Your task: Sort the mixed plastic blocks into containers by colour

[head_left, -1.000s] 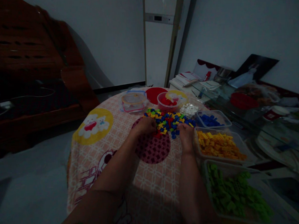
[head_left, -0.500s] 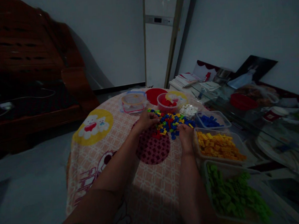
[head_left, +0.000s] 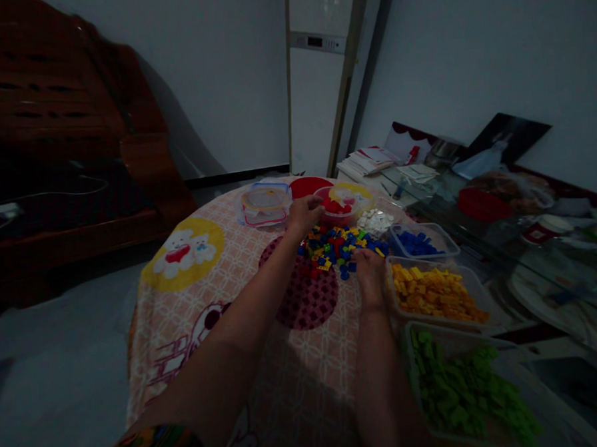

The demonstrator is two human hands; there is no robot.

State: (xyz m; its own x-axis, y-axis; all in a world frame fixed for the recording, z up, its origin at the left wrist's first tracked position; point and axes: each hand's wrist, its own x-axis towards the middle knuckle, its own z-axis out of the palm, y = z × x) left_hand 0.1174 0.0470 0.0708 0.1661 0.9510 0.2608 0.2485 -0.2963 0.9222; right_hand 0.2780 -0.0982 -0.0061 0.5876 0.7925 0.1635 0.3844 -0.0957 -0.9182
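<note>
A pile of mixed coloured blocks point(head_left: 337, 245) lies on the patterned tablecloth. Over its far left edge is my left hand point(head_left: 305, 214), beside the round tub of red blocks point(head_left: 337, 205); its fingers are bent toward the tub, and whether they hold a block is too small to tell. My right hand point(head_left: 369, 263) rests at the pile's right edge with its fingers pressed together, touching blocks; what is between them is hidden. White pieces point(head_left: 375, 221) lie behind the pile. To the right are containers of blue blocks point(head_left: 417, 242), yellow blocks point(head_left: 435, 291) and green blocks point(head_left: 467, 385).
Clear lids or boxes point(head_left: 265, 204) sit at the table's far left, near a red round patch point(head_left: 309, 186). A glass-topped side table point(head_left: 525, 258) with papers, a red bowl point(head_left: 484, 204) and other items stands to the right. A wooden bench point(head_left: 64, 149) is at left.
My left hand has moved away from me and slightly right, from the pile's left side to beside the tub of red blocks. My right hand has barely moved.
</note>
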